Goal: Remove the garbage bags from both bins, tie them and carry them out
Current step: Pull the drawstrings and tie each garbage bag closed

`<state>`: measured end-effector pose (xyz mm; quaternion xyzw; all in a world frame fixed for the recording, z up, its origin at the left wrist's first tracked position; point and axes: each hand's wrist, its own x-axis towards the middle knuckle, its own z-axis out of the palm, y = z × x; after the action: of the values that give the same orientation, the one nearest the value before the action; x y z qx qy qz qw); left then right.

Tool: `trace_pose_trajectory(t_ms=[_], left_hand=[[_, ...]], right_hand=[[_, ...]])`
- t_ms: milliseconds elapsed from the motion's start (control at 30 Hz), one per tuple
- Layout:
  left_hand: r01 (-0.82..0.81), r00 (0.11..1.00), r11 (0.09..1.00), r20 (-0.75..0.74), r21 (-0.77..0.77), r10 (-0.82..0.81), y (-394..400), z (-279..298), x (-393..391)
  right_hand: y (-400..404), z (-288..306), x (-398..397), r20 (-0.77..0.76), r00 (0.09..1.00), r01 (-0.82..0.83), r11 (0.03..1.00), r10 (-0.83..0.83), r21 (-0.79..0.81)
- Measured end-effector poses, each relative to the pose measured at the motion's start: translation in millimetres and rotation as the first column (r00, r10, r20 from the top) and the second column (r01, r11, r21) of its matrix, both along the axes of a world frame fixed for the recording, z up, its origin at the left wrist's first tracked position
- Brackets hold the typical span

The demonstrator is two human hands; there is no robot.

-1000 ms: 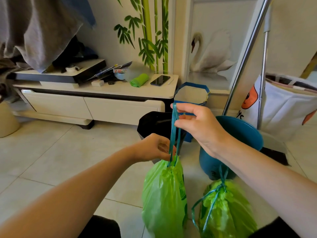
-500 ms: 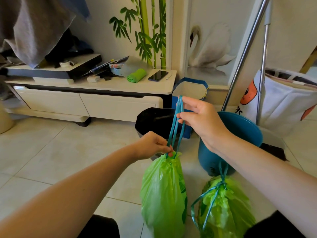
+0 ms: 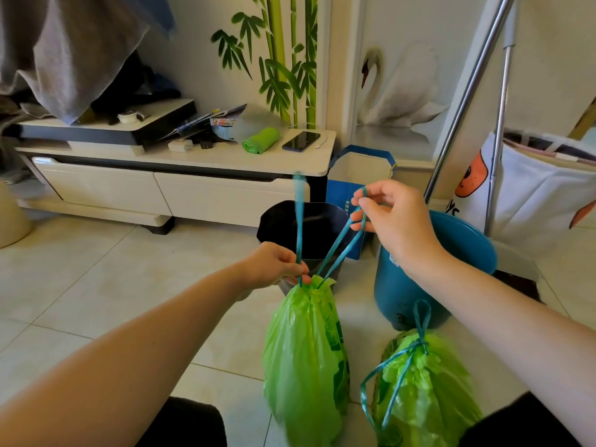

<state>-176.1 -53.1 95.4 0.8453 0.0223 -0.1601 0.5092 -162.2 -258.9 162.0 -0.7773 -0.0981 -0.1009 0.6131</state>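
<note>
A full green garbage bag (image 3: 304, 356) hangs in front of me with its neck gathered. My left hand (image 3: 274, 264) pinches that neck and one teal drawstring loop (image 3: 299, 221) that stands straight up, blurred. My right hand (image 3: 387, 214) holds the other teal drawstring loop (image 3: 342, 245) pulled up and to the right. A second green bag (image 3: 419, 388), tied shut with its teal string, sits on the floor at lower right. Behind the bags stand a black bin (image 3: 309, 224) and a teal bin (image 3: 416, 285), neither showing a liner.
A low white cabinet (image 3: 180, 185) holds a green roll of bags (image 3: 260, 141), a phone (image 3: 301, 141) and clutter. A blue paper bag (image 3: 361, 175) stands by the wall. Metal poles (image 3: 467, 95) and a white laundry bag (image 3: 532, 185) stand to the right. Tiled floor stretches left.
My right hand has moved right and separated the two drawstring loops, keeping only one; the other now stands up from my left hand. The bag stays hanging in place.
</note>
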Motion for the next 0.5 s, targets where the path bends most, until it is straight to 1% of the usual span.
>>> trace_pose_trajectory(t_ms=[100,200,267,333,400,500], left_hand=[[-0.013,1.000,0.998,0.017,0.069,0.011,1,-2,1],[0.002,0.997,0.993,0.070,0.121,-0.010,-6,-4,0],[0.055,0.993,0.983,0.096,0.175,-0.073,-13,-2,-3],[0.137,0.978,0.958,0.116,0.251,-0.171,-21,0,-5],[0.217,0.958,0.924,0.113,0.315,-0.264,-29,1,-7],[0.282,0.937,0.886,0.092,0.369,-0.337,-36,0,-8]], right_hand=[[1,0,-2,0.042,0.999,-0.013,0.998,0.015,-0.055],[4,4,-8,0.111,0.990,-0.074,0.993,0.084,-0.094],[8,7,-13,0.137,0.983,-0.110,0.988,0.124,-0.109],[12,9,-16,0.152,0.977,-0.132,0.985,0.149,-0.112],[15,10,-17,0.150,0.975,-0.150,0.984,0.164,-0.099],[17,9,-15,0.143,0.976,-0.157,0.985,0.167,-0.076]])
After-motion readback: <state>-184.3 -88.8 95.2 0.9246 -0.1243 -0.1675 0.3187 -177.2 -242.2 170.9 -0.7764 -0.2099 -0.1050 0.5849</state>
